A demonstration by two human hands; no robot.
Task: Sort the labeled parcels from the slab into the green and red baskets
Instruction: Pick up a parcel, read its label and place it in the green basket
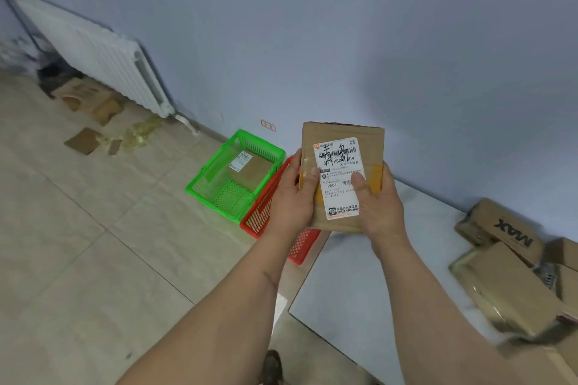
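Both hands grip a flat cardboard parcel [342, 147], label up: the left hand [292, 197] on its left edge, the right hand [380, 206] on its lower right, thumbs on the label. Beyond the left fingers sit the green basket [200, 180], holding one parcel, and the red basket [255, 222]. More parcels [506, 287] lie on the slab [359, 291], right of the right fingers.

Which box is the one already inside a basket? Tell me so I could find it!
Find the two baskets on the floor by the blue wall. In the green basket, left of the red basket, lies a flat brown parcel with a white label. It alone sits in a basket.
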